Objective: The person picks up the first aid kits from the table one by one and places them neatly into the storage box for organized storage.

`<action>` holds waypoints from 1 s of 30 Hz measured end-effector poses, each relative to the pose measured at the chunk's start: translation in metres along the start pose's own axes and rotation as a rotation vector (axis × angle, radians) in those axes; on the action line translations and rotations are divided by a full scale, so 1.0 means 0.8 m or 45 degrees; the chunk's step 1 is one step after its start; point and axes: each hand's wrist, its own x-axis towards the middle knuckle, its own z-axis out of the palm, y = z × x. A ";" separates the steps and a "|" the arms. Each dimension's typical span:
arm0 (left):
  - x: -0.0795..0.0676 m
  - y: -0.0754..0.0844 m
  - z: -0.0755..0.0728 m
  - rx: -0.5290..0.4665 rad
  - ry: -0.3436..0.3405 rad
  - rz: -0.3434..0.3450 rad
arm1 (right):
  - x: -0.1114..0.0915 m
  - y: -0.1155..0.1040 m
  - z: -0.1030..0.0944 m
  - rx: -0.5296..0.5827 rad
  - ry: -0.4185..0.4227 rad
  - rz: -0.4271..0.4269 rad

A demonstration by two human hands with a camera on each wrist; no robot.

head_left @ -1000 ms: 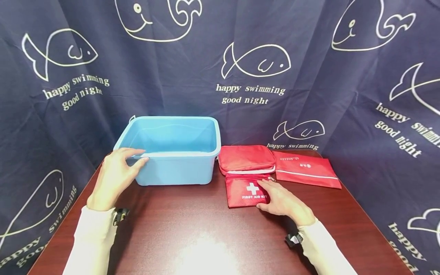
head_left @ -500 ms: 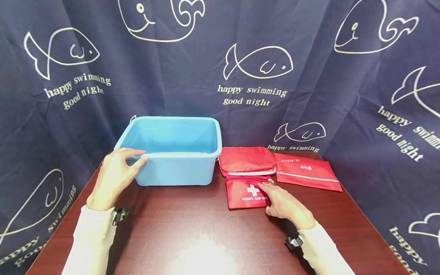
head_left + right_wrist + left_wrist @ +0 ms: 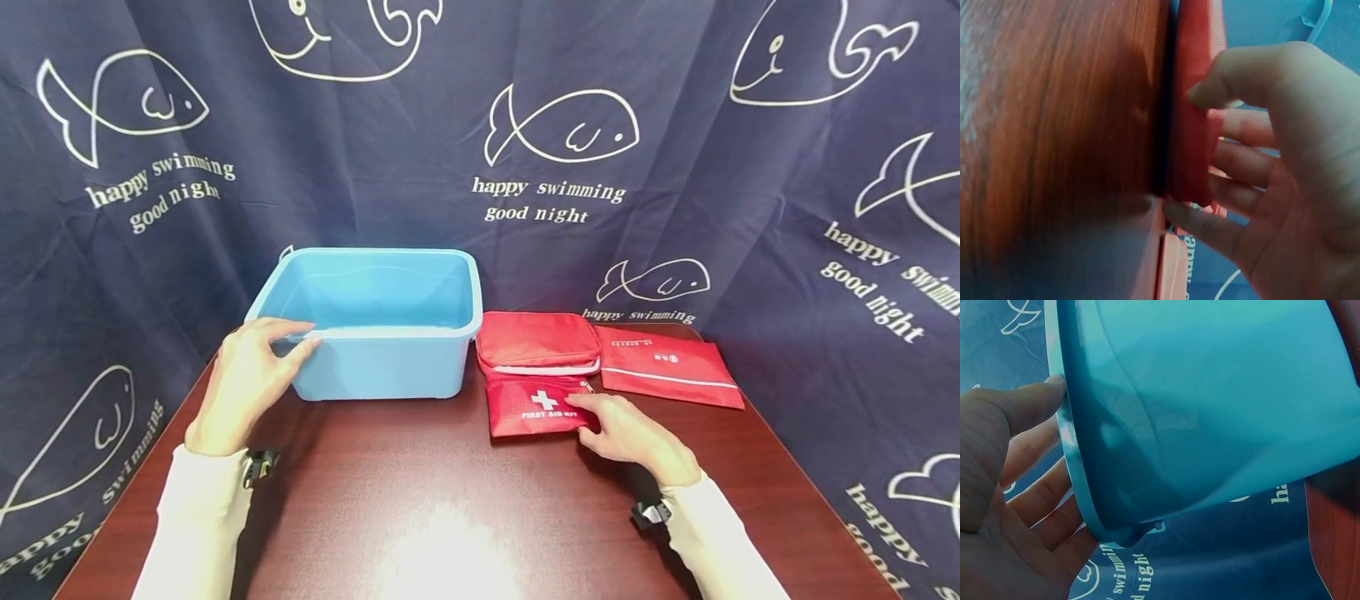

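Item one: blue bin (image 3: pixel 378 367), upright on the desk (image 3: pixel 390 483), same place as in the earlier head views; taken as landmark. Item two: first aid pouch (image 3: pixel 534 410), red, white cross and lettering, to the right of the bin and nearer the person than the bin's front wall. Item three: red zipped case (image 3: pixel 538 340), directly right of the bin, meeting the pouch's far edge. Item four: flat red envelope (image 3: pixel 671 367), farther right of the bin, beyond the case. Left grip (image 3: pixel 243 379): thumb and fingers pinching the bin's rim near its front left corner, unchanged. Right grip (image 3: pixel 633 433): clamped on the pouch at the side away from the bin, thumb on one face, fingers behind. Latest change: half a second ago the right fingers lie over the pouch's face; now its near edge appears raised, the printed front looks shortened, and the right wrist view shows a dark gap between pouch and desk. Bearing on the work, as judged: picking up the pouch is begun, contact giving way to a real hold; the pouch remains outside the bin. Whether its far edge touches the desk cannot be told.
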 end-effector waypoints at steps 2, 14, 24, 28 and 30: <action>0.000 0.000 0.000 -0.004 0.001 0.000 | 0.002 0.001 -0.003 0.006 0.021 -0.014; 0.003 -0.004 0.001 -0.004 0.006 0.001 | 0.007 0.009 -0.011 0.030 0.210 -0.094; 0.003 -0.004 0.002 -0.002 0.005 0.002 | 0.010 0.015 -0.009 0.060 0.467 -0.132; 0.002 -0.006 0.004 -0.002 0.004 0.000 | 0.009 0.015 -0.011 0.079 0.575 -0.095; 0.002 -0.007 0.005 -0.003 0.004 -0.002 | 0.009 0.015 -0.013 0.081 0.625 -0.082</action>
